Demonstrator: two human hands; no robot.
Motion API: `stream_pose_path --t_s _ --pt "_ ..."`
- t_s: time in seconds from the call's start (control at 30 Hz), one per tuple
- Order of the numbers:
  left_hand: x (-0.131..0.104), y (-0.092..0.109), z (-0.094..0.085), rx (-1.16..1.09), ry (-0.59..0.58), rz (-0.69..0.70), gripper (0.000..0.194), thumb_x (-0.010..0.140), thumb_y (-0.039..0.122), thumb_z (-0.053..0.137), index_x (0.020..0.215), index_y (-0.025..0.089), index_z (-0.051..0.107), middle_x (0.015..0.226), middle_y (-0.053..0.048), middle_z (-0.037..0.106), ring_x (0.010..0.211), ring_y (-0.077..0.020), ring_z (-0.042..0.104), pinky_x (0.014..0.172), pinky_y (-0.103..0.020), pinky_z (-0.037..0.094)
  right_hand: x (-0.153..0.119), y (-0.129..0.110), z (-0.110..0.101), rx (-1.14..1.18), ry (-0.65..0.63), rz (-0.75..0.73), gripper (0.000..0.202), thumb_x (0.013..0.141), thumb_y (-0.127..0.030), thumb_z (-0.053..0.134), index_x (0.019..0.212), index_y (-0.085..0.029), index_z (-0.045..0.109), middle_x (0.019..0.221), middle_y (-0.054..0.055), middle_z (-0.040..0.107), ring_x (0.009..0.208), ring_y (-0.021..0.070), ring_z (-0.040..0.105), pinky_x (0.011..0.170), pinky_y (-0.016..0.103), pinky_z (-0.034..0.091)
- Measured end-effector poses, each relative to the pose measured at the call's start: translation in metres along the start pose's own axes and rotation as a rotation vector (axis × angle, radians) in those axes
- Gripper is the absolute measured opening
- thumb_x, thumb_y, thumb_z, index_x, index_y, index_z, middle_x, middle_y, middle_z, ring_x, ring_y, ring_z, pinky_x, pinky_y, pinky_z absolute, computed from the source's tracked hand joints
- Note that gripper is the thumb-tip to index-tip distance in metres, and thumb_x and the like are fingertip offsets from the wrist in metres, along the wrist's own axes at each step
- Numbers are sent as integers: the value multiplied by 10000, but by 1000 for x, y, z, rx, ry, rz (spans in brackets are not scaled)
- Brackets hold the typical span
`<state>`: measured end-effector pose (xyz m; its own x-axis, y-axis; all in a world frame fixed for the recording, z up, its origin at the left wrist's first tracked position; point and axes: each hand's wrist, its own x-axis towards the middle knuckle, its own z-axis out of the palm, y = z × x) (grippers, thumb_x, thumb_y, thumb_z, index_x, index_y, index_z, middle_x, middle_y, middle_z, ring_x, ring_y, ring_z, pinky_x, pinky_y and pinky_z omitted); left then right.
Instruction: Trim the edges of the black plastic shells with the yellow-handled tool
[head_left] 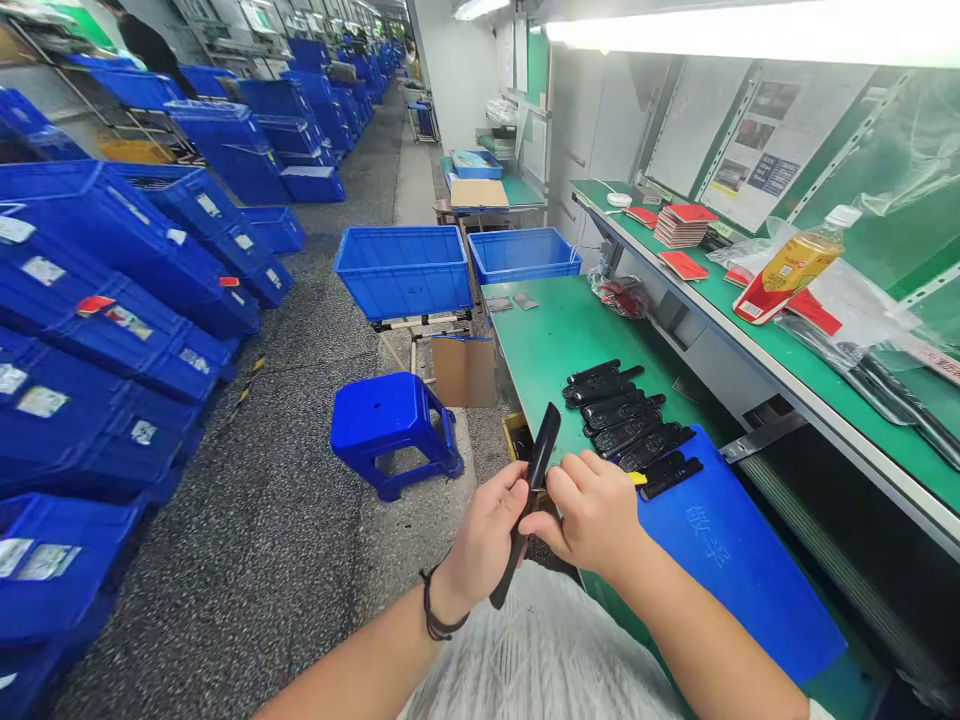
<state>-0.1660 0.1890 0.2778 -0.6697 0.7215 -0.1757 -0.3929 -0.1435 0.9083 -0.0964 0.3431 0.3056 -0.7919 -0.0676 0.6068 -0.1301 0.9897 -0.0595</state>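
My left hand [491,525] is wrapped around a long, narrow, glossy black plastic part [544,445], held tilted above my lap. My right hand [596,510] is closed against the middle of that part, its thumb close to the edge. From behind the right fist sticks the yellow end of a slim tool [637,479]; the rest of it is hidden in the fingers. Just beyond, several similar black plastic parts [626,430] lie in a row on the green table [540,345], the nearest ones on a blue sheet [720,540].
A blue stool [382,420] stands on the floor to the left, with a blue crate [405,270] behind it. Stacked blue crates [97,290] line the far left. On the right shelf are a drink bottle [795,265] and red cards [684,226].
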Motion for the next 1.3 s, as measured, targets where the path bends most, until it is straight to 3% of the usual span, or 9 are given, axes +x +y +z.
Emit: stream_pose_path --t_s 0.13,0.3,0.5,0.73,1.1,1.3 --pt "1 11 3 51 29 14 531 937 711 582 990 183 610 593 51 476 391 -91 389 378 -230 311 -6 -8 6 53 -10 -10 685 1035 -755 260 720 -213 536 664 17 467 638 170 355 621 338 222" --pt "2 19 6 42 71 70 454 948 628 630 888 178 622 644 24 492 522 -102 410 470 -225 331 -9 -10 9 38 -36 -44 649 1042 -728 320 708 -214 533 669 21 479 645 173 348 615 349 218" --pt "4 14 6 27 94 86 419 959 590 635 847 187 626 646 13 488 573 -126 434 481 -228 328 -10 -7 9 -13 1 -74 622 1051 -697 352 694 -221 532 644 17 459 642 180 336 610 357 193" --pt "11 8 5 7 126 96 414 957 568 651 829 180 586 686 13 496 602 -116 399 520 -228 328 -19 -10 16 31 -26 -7 611 1077 -646 334 686 -216 522 645 20 475 640 176 342 616 358 193" --pt "26 5 5 -177 171 49 470 920 619 681 819 189 520 603 61 417 512 -78 315 483 -217 278 -33 -33 23 160 -93 13 737 980 -840 273 671 -214 510 636 12 461 620 158 357 600 339 203" --pt "30 12 5 -329 220 -6 496 859 646 730 869 199 516 557 92 376 424 -58 274 391 -191 243 -41 -40 25 140 -155 -9 612 1031 -718 382 714 -213 519 676 21 492 656 169 373 612 349 191"
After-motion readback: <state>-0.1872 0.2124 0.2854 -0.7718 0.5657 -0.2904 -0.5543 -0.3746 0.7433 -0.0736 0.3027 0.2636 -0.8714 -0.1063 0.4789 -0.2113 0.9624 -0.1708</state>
